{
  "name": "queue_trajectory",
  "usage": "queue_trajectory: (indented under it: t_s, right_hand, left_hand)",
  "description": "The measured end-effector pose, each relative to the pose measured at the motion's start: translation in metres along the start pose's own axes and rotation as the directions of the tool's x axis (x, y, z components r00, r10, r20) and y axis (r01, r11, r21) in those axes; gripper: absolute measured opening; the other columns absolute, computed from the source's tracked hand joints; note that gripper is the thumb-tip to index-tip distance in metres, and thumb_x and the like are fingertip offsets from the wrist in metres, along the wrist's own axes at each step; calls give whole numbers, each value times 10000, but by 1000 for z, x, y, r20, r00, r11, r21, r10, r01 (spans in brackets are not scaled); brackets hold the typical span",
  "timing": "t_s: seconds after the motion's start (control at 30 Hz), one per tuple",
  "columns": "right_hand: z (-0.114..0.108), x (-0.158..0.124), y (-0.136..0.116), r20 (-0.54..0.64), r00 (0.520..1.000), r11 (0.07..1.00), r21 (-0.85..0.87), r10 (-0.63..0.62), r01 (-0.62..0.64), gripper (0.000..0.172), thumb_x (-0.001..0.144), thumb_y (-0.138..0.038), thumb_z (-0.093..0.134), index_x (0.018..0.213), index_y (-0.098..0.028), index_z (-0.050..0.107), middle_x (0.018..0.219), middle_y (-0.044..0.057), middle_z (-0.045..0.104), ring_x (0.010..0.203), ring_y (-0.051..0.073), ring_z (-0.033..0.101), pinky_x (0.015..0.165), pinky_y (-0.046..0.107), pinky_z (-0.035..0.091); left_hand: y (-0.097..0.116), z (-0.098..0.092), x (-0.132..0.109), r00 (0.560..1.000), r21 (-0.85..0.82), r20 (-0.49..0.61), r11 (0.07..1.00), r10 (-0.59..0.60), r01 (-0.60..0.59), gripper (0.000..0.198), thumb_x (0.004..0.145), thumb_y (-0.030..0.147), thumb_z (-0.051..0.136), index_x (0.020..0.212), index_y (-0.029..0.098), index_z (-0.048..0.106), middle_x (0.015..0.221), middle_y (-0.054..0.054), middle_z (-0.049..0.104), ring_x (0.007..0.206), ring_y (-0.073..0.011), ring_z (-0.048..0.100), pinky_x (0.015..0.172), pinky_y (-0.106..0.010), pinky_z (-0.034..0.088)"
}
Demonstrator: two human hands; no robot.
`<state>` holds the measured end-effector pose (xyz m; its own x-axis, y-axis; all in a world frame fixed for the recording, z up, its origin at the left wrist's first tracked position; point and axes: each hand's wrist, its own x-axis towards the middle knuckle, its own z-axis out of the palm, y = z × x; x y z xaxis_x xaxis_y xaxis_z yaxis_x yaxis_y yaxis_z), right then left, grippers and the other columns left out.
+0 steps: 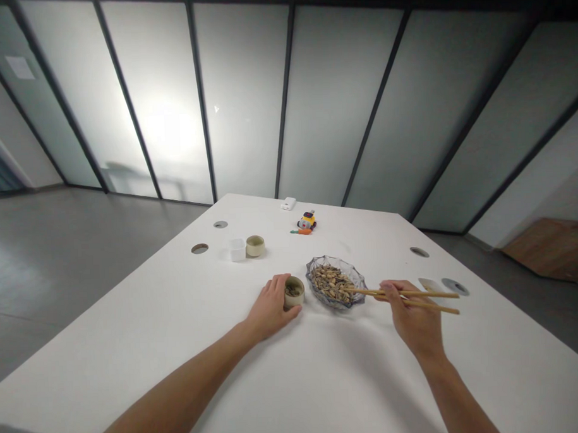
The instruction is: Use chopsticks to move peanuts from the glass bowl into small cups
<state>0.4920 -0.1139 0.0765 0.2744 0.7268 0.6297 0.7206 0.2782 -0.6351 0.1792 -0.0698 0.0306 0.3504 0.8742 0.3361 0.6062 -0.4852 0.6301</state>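
Note:
My left hand (273, 309) is wrapped round the side of a small beige cup (296, 301), which stands upright on the white table. Some dark seeds (292, 291) lie inside that cup. Just right of it sits a clear glass bowl (315, 266) with a scalloped rim, heaped with sunflower seeds (333, 282). In my right hand (414, 319) is a pair of wooden chopsticks (415, 293), with their tips at the seeds in the bowl. Whether a seed is pinched between the tips is too small to tell.
Further back on the table (179, 334) stand a second beige cup (255, 247) and a clear plastic container (237, 250). A yellow toy car (307, 221), a toy carrot (301, 231) and a white box-like object (288, 204) lie beyond. Round cable holes (200, 248) pierce the tabletop.

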Motion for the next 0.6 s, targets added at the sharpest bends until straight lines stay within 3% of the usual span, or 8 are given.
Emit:
queue_trajectory:
  t_s: [0.1,0.23,0.37,0.6]
  right_hand:
    - [0,1,-1,9,996,992,88,92,-93,511,919,-690,602,894,-196,731,740,79,781,662,267,780,602,346,599]
    - [6,0,-4,110,982,969,176,154,-172,485,876,-680,669,905,-201,739,746,77,792,646,277,789,540,329,610]
    - [9,0,-3,150,975,953,232,162,-194,491,839,-681,708,909,-198,755,815,97,811,673,291,795,560,353,639]
    - [8,2,3,115,956,890,350,270,-293,501,804,-654,765,921,-167,762,811,99,798,690,282,798,631,377,689]
  left_hand:
    - [-2,2,0,1000,5,-1,1000,8,-8,667,831,318,725,1437,235,460,1396,-135,572,1280,-326,571,1120,-526,464]
    - [-3,2,0,1000,6,-7,1000,17,-17,672,831,319,726,1441,232,460,1401,-136,571,1289,-329,568,1129,-538,460]
    - [-2,1,0,1000,-3,-7,1000,22,-22,662,836,324,725,1440,236,468,1402,-137,574,1295,-329,565,1140,-538,452]
    - [-4,2,0,1000,12,-2,1000,14,-14,664,834,306,716,1439,222,457,1404,-142,566,1294,-328,561,1139,-534,450]
